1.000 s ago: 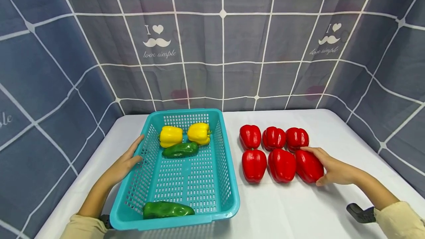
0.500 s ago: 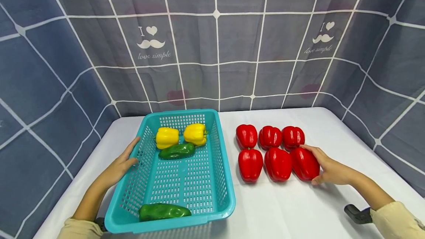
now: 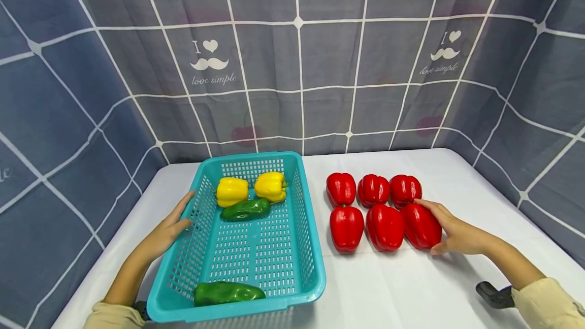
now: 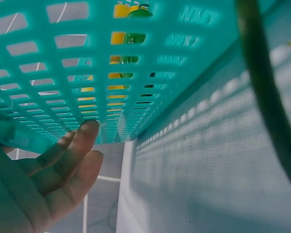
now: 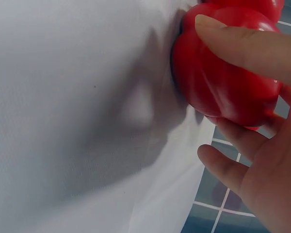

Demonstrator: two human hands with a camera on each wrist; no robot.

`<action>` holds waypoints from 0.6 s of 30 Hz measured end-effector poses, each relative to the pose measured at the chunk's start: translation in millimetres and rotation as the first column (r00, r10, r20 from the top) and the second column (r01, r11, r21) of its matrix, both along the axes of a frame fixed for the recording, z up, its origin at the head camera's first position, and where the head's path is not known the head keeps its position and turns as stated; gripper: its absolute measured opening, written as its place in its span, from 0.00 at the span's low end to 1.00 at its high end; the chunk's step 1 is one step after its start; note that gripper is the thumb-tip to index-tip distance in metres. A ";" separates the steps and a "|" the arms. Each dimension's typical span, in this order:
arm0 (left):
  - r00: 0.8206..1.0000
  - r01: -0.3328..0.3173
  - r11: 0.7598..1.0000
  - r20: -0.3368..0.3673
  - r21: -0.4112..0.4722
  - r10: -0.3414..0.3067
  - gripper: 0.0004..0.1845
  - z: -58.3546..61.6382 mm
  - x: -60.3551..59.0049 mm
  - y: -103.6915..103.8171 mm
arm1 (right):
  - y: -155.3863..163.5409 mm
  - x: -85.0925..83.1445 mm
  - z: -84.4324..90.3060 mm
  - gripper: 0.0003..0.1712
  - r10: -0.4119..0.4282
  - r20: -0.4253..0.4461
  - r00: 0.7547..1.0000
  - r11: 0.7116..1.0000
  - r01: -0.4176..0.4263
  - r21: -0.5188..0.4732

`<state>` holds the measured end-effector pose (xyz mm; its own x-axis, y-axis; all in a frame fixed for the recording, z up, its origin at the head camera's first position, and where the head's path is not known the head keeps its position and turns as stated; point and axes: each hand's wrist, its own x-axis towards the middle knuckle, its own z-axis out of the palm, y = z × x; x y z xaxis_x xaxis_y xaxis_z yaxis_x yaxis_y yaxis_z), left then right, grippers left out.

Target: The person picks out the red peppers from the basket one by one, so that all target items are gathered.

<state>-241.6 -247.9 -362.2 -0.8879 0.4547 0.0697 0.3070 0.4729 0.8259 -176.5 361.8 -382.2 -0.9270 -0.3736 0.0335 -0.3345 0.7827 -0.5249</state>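
My left hand (image 3: 166,227) holds the left side of a teal plastic basket (image 3: 320,263). Its thumb lies over the rim, and in the left wrist view its fingers (image 4: 77,150) lie against the outside of the slotted wall. On the right, my right hand (image 3: 461,232) grips a red bell pepper (image 3: 421,226) that rests on the table. The right wrist view shows the thumb on one side of this pepper (image 5: 223,73) and fingers on the other. Its neighbours are a red bell pepper (image 3: 385,227) to its left and another (image 3: 405,190) behind it.
Inside the basket are two yellow bell peppers (image 3: 232,192), a green pepper (image 3: 246,209) beside them and another green pepper (image 3: 228,292) at the near end. More red bell peppers (image 3: 346,228) stand in two rows on the white table (image 3: 375,288). A checked curtain (image 3: 329,55) surrounds the table.
The head view has shifted slightly. Both hands, the basket and the peppers keep their places relative to one another.
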 end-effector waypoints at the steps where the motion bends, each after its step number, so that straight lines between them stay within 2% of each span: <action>1: 1.000 -0.001 1.000 -0.001 -0.002 0.001 0.37 0.0 -0.1 -0.3 | -0.2 -0.1 0.4 0.61 0.004 -0.010 1.000 1.000 -0.004 0.005; 6: 1.000 -0.008 1.000 -0.007 -0.014 0.008 0.37 0.5 -1.1 -1.5 | -0.5 -1.4 3.8 0.63 0.002 -0.019 1.000 1.000 -0.002 0.011; 11: 1.000 -0.011 1.000 0.003 -0.018 0.011 0.38 1.3 -3.5 -2.2 | 3.8 -2.3 7.2 0.66 0.011 0.024 1.000 0.999 -0.010 -0.046; 15: 1.000 -0.007 0.999 0.003 -0.039 0.007 0.38 2.2 -4.8 -3.8 | 12.3 -1.4 10.4 0.65 0.029 0.042 0.999 0.998 -0.027 -0.055; 18: 0.999 0.011 0.996 -0.049 -0.085 -0.015 0.37 4.1 -7.0 -4.1 | 23.9 -3.0 19.0 0.62 0.010 0.049 0.999 0.999 -0.008 -0.044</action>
